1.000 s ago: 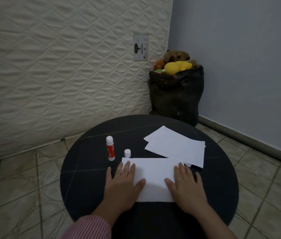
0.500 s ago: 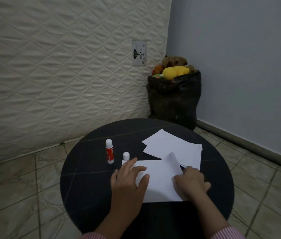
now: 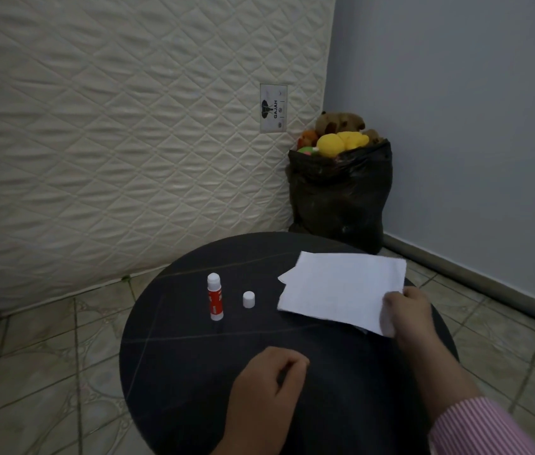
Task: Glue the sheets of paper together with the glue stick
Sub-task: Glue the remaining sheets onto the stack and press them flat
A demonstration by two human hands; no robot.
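A white sheet of paper (image 3: 341,287) lies over the paper stack at the right of the round black table (image 3: 193,356). My right hand (image 3: 405,315) pinches its near right corner. A red-and-white glue stick (image 3: 215,301) stands upright at the table's left, uncapped, with its white cap (image 3: 249,299) standing just to its right. My left hand (image 3: 269,382) rests on the bare table near the front, fingers curled, holding nothing. Another sheet's corner (image 3: 287,275) peeks out from under the top sheet at its left.
A quilted mattress (image 3: 111,142) leans against the wall behind the table. A black bag (image 3: 341,198) full of soft toys stands in the corner at the back right. Tiled floor (image 3: 46,356) surrounds the table.
My right hand has lifted the front sheet and carried it back and right onto the stack. My left hand has let go of it and drawn back toward me.
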